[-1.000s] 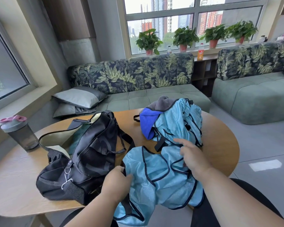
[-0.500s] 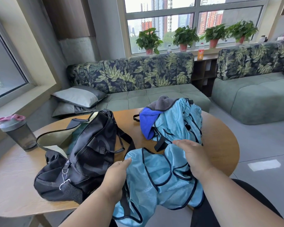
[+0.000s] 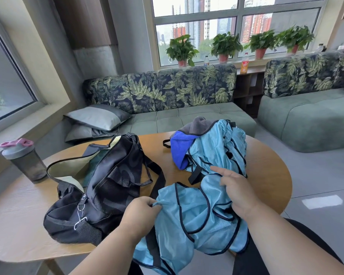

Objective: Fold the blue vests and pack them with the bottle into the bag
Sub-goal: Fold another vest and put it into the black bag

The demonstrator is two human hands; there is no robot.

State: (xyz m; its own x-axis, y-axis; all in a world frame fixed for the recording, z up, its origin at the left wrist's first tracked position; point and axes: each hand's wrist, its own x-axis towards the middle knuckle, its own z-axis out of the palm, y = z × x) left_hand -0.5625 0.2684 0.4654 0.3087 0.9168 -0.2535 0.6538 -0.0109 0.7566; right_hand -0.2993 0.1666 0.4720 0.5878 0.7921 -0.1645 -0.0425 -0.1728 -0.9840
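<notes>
- Blue vest [image 3: 189, 221], light blue mesh with dark trim, lies crumpled over the near edge of the tabletop [image 3: 18, 225] and hangs down past it toward the person's lap.
- Left hand [image 3: 141, 213] pinches a fold of that vest between curled fingers and thumb, just beside the bag.
- Right hand [image 3: 236, 187] rests on the vest's far part, fingers straight and loosely spread, the forefinger pointing left.
- Black bag [image 3: 99, 187] lies on its side at the middle left of the tabletop, its mouth open toward the far left and showing a pale lining; a strap trails toward the vest.
- More blue vests [image 3: 220, 147] sit in a heap near the far right edge, with a dark blue and grey cloth [image 3: 181, 145] tucked against their left side.
- Bottle [image 3: 24, 159], smoky grey with a pink-topped lid, stands upright at the far left edge, well apart from the bag.
- Sofa [image 3: 177, 116] with leaf-print backrest stands beyond the table.
</notes>
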